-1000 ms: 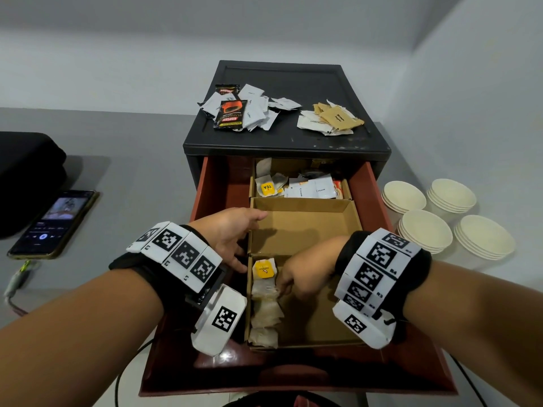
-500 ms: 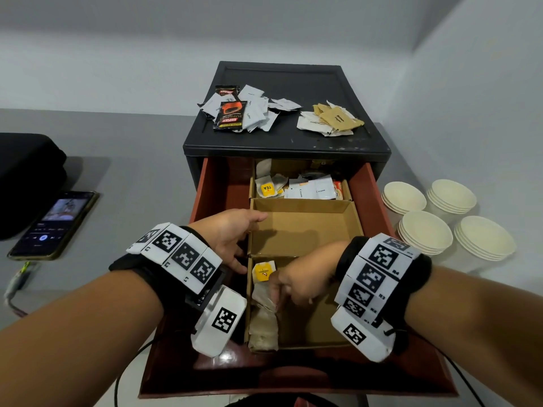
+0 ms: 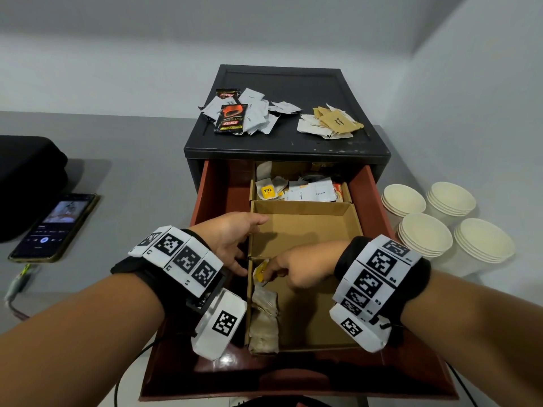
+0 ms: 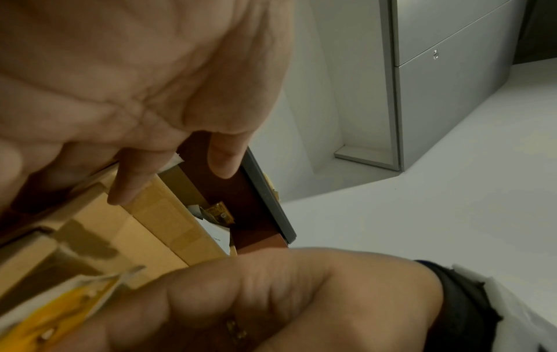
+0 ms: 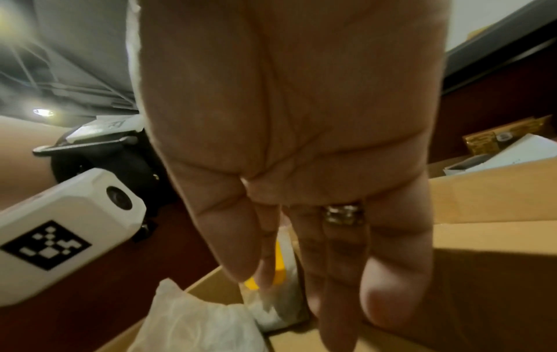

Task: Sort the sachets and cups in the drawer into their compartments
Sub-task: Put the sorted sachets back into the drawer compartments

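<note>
In the nearest cardboard compartment (image 3: 317,324) of the open reddish-brown drawer (image 3: 370,198), at its far left corner, a yellow-and-white tea sachet (image 3: 260,271) stands on edge, pinched by the fingertips of the right hand (image 3: 296,267). The right wrist view shows the thumb and forefinger closing on the yellow sachet (image 5: 278,266) while the other fingers point down straight into the box. Just below it, along the compartment's left wall, lie several pale, crumpled tea bags (image 3: 264,315) in a row reaching the near corner. The left hand (image 3: 232,239) rests on the left rim of the cardboard divider where the nearest and middle compartments meet; its fingers are loosely spread, thumb on the middle compartment's edge, gripping nothing that can be seen. The middle compartment (image 3: 305,230) shows bare cardboard. The far compartment (image 3: 346,192), at the drawer's back, holds a mixed heap: another yellow tea sachet (image 3: 267,190) and white sachets marked "Cream" (image 3: 314,193). On top of the black cabinet (image 3: 288,145) lie a pile of white and black coffee sachets (image 3: 244,113) towards the left and a pile of brown and white sugar sachets (image 3: 329,123) towards the right. On the grey floor (image 3: 132,177) right of the drawer stand four stacks of white paper cups (image 3: 426,233). Left of the cabinet lies a lit smartphone (image 3: 55,227).
</note>
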Demonstrator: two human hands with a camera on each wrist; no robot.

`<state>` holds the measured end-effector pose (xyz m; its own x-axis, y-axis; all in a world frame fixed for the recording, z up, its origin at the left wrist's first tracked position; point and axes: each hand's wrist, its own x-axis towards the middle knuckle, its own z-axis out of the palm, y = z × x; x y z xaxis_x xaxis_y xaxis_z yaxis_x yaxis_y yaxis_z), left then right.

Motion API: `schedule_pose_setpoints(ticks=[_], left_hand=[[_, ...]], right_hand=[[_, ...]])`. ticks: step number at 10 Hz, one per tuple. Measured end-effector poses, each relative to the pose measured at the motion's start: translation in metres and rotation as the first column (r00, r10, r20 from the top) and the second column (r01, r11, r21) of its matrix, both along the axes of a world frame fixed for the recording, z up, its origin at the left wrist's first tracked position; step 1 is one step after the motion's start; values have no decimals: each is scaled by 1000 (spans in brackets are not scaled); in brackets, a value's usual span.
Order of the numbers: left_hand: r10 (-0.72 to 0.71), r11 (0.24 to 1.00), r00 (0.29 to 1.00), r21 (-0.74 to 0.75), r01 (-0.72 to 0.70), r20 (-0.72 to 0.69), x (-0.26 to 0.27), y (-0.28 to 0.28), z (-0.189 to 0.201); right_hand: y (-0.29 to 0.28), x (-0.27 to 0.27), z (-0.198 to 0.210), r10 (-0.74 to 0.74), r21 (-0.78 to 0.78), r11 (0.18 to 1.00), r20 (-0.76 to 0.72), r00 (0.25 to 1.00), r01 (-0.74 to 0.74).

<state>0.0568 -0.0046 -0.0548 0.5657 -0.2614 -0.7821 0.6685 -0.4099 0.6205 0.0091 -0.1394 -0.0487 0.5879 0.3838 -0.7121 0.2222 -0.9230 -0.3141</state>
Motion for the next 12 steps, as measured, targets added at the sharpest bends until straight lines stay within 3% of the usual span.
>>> schedule_pose_setpoints(ticks=[1, 2, 3, 4, 5, 9, 11, 12], left_hand=[[-41, 996, 995, 79, 34, 90, -3, -2, 4], [-188, 952, 955, 283, 119, 229, -8, -5, 1], [-451, 824, 854, 487, 288, 260, -19, -10, 13], [-709, 589, 669, 710, 386, 224, -13, -16, 8], [-788, 471, 586, 797, 378, 188, -9, -17, 1], [-882, 337, 446, 868, 364, 155, -5, -19, -4], [-903, 314, 396, 885, 345, 166, -4, -19, 7], [-889, 344, 418, 876, 338, 187, -4, -19, 6]], right_hand=[[0, 0, 3, 57, -6, 998, 30, 998, -57], [3, -3, 2, 119, -45, 992, -8, 993, -119], [11, -9, -3, 201, -107, 973, -33, 979, -203], [21, -12, -9, 276, -142, 954, 69, 959, -265], [22, -8, -8, 270, -170, 954, 138, 953, -246], [10, -4, -7, 192, -2, 981, 64, 979, -192], [17, -13, -20, 309, -167, 944, 140, 941, -285], [22, -10, -17, 321, -177, 939, 138, 937, -296]])
